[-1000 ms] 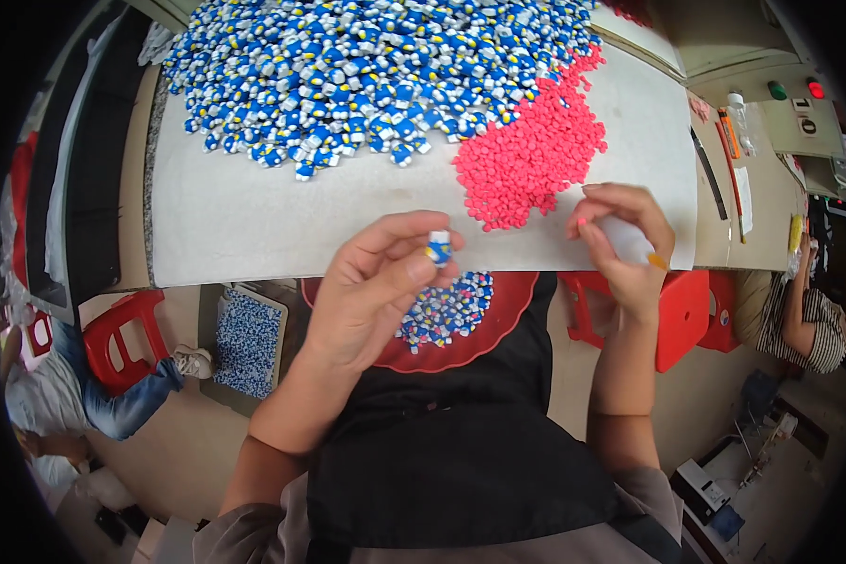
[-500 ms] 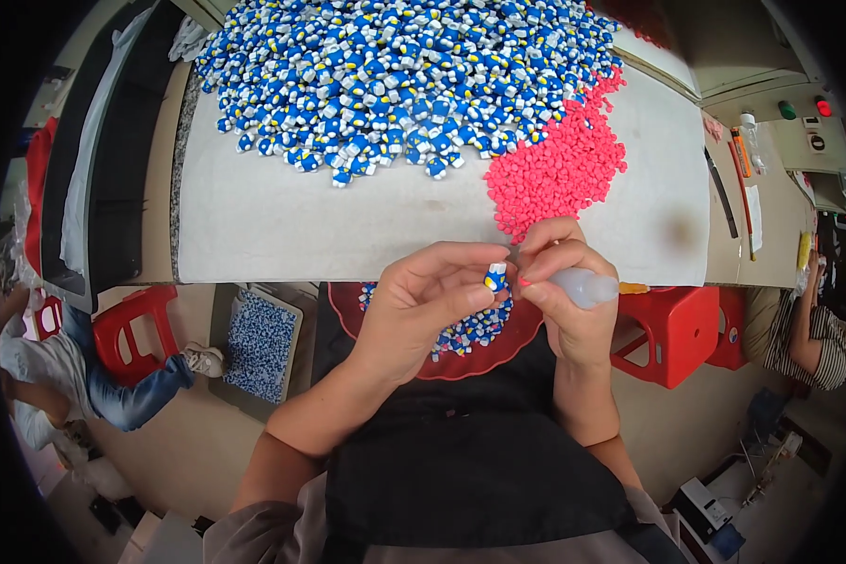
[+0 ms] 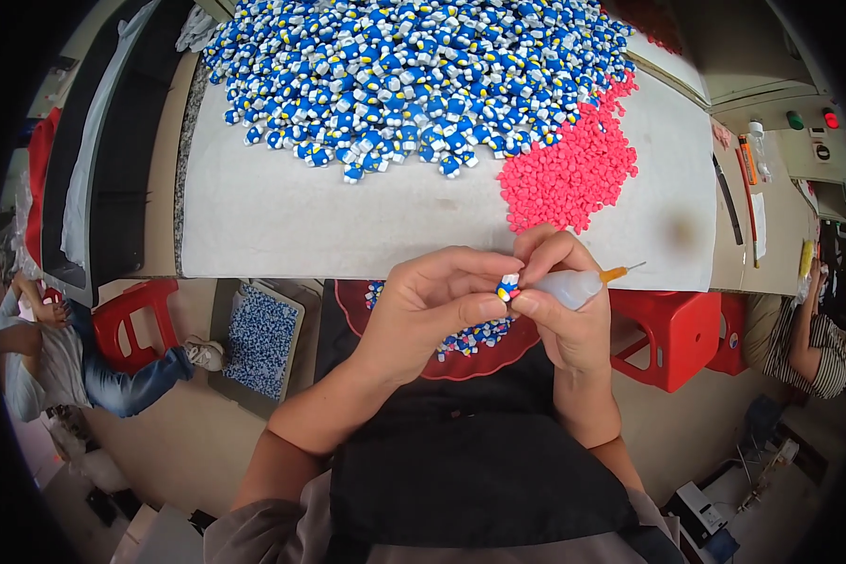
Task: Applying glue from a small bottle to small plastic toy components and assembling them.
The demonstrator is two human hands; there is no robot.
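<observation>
My left hand pinches a small blue, white and yellow figurine between thumb and fingers, over my lap. My right hand touches the same figurine with its fingertips and holds a small translucent glue bottle with an orange needle tip pointing right. Under both hands a red dish on my lap carries more of the blue figurines. On the white table lie a big heap of blue figurines and a pile of small pink pieces.
A tray of blue figurines sits on the floor at my left beside a red stool. Another red stool stands at my right. One person sits at the far left, another at the far right. Tools lie on the right bench.
Both hands drew together over my lap; the left brought the figurine to the right hand, which left the pink pile with the glue bottle. The view tilted slightly.
</observation>
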